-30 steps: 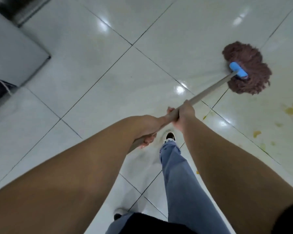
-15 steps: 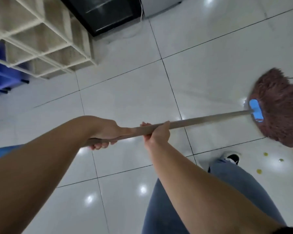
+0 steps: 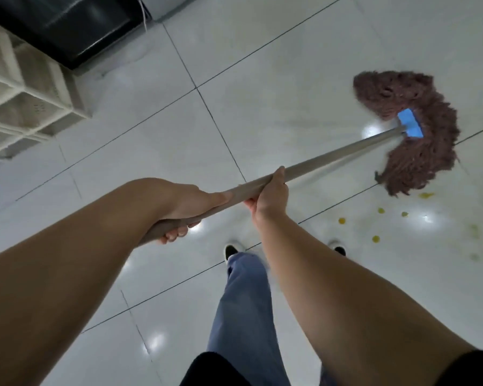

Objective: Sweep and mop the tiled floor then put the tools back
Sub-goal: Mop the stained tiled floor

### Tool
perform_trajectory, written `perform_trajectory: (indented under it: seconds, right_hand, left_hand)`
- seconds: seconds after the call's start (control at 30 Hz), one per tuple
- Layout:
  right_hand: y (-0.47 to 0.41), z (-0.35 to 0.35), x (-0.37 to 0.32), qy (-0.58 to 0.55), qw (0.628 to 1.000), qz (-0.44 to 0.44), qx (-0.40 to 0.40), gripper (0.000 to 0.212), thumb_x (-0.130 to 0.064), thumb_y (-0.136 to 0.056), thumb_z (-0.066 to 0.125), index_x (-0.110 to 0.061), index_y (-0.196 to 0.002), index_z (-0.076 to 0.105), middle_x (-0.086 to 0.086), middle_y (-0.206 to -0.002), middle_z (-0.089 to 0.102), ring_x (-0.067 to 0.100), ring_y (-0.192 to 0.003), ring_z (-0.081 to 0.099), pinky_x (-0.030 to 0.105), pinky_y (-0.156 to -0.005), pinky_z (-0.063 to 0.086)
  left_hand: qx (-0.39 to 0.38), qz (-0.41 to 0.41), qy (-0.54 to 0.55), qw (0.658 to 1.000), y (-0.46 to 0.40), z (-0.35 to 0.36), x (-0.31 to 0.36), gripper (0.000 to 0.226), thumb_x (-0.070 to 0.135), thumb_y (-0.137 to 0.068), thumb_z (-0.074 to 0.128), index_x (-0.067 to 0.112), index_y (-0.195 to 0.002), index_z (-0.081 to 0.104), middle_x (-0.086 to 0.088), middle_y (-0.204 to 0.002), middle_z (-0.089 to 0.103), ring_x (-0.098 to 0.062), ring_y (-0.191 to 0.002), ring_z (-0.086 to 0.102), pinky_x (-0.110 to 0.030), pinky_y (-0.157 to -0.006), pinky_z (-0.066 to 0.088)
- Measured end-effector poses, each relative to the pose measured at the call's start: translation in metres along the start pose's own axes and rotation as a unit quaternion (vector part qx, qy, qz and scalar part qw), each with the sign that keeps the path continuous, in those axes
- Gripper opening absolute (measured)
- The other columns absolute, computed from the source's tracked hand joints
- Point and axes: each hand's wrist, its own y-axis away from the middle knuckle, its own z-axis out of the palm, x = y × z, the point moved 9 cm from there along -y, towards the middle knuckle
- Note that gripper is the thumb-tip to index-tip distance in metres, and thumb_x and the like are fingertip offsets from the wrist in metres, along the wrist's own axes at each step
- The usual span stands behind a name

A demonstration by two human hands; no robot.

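Both hands hold a mop over the glossy white tiled floor [image 3: 140, 168]. Its brown string head [image 3: 418, 126], fixed by a blue clamp [image 3: 409, 122], lies spread in an arc on the tiles at the right. The grey handle [image 3: 340, 154] runs from the clamp down-left. My right hand [image 3: 268, 196] grips the handle near its middle. My left hand [image 3: 184, 207] grips it lower, close to the end. Several yellow spots [image 3: 375, 238] dot the tiles just below the mop head.
A white lattice shelf unit [image 3: 25, 98] stands at the left edge. A black appliance [image 3: 67, 26] with a white cable sits beside it at the top. My jeans leg [image 3: 243, 310] and two shoes [image 3: 230, 250] are below the hands. Open tiles spread through the middle.
The mop head has swung up and away across the tiles and now curves in an arc above the yellow spots. The view has turned slightly; both hands keep their grip on the handle.
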Motion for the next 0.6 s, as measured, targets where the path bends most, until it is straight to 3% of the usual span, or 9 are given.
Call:
perform_trajectory:
  seconds: [0.07,0.13,0.2,0.3,0.4,0.5,0.6]
  right_hand:
    - [-0.019,-0.043,-0.06,-0.011,1.0,-0.021,0.002,0.047,-0.043,-0.098,0.04,-0.005,-0.126,0.043,0.011,-0.085,0.058,0.023,-0.063,0.067,0.025,-0.043,0.053]
    - [-0.033,-0.098,-0.122,-0.027,0.999,-0.032,0.032,0.038,-0.039,-0.098,0.043,-0.002,-0.104,0.05,0.009,-0.06,0.061,0.016,-0.041,0.063,0.022,-0.04,0.05]
    - [-0.041,-0.161,-0.186,-0.048,0.995,-0.04,0.072,0.03,-0.031,-0.098,0.047,-0.005,-0.084,0.049,0.006,-0.039,0.055,0.017,-0.037,0.058,0.022,-0.038,0.049]
    - [-0.048,-0.239,-0.278,-0.047,0.991,-0.062,0.11,0.022,-0.019,-0.098,0.046,-0.005,-0.081,0.046,0.01,-0.057,0.054,0.018,-0.05,0.052,0.022,-0.04,0.05]
    - [-0.053,-0.266,-0.335,-0.044,0.991,-0.082,0.094,0.02,-0.012,-0.098,0.043,-0.006,-0.079,0.043,0.01,-0.069,0.047,0.017,-0.051,0.049,0.02,-0.041,0.049]
    - [-0.061,-0.253,-0.334,-0.044,0.993,-0.08,0.073,0.023,-0.013,-0.098,0.044,-0.009,-0.076,0.043,0.006,-0.065,0.047,0.016,-0.048,0.049,0.02,-0.04,0.048]
    - [-0.065,-0.23,-0.286,-0.072,0.994,-0.052,0.057,0.021,-0.016,-0.098,0.045,-0.009,-0.078,0.044,0.005,-0.066,0.044,0.015,-0.053,0.043,0.019,-0.041,0.047]
  left_hand:
    - [-0.018,0.026,0.03,0.999,-0.005,0.031,0.072,0.067,0.078,-0.076,0.038,0.012,-0.064,0.038,0.0,-0.033,0.038,-0.016,-0.025,0.032,-0.014,-0.037,0.036]
    - [-0.062,0.04,0.079,0.994,-0.009,0.076,0.145,0.066,0.079,-0.073,0.041,0.013,-0.066,0.039,0.0,-0.033,0.035,-0.015,-0.026,0.029,-0.013,-0.039,0.033]
    - [-0.135,0.059,0.112,0.983,-0.007,0.13,0.221,0.067,0.08,-0.071,0.043,0.013,-0.069,0.04,0.0,-0.039,0.038,-0.014,-0.031,0.034,-0.016,-0.041,0.036]
    - [-0.217,0.088,0.147,0.961,0.005,0.191,0.323,0.062,0.072,-0.078,0.047,0.01,-0.076,0.041,-0.003,-0.045,0.045,-0.014,-0.029,0.04,-0.019,-0.038,0.042]
    - [-0.227,0.121,0.171,0.951,0.019,0.206,0.381,0.065,0.073,-0.075,0.051,0.01,-0.083,0.04,-0.004,-0.053,0.045,-0.013,-0.027,0.04,-0.017,-0.037,0.041]
    - [-0.189,0.139,0.147,0.961,0.01,0.189,0.382,0.061,0.072,-0.078,0.045,0.012,-0.077,0.038,-0.001,-0.045,0.041,-0.012,-0.026,0.038,-0.015,-0.037,0.039]
    - [-0.164,0.117,0.122,0.972,-0.009,0.176,0.333,0.065,0.078,-0.076,0.041,0.014,-0.068,0.035,0.001,-0.039,0.038,-0.011,-0.026,0.035,-0.013,-0.038,0.035]
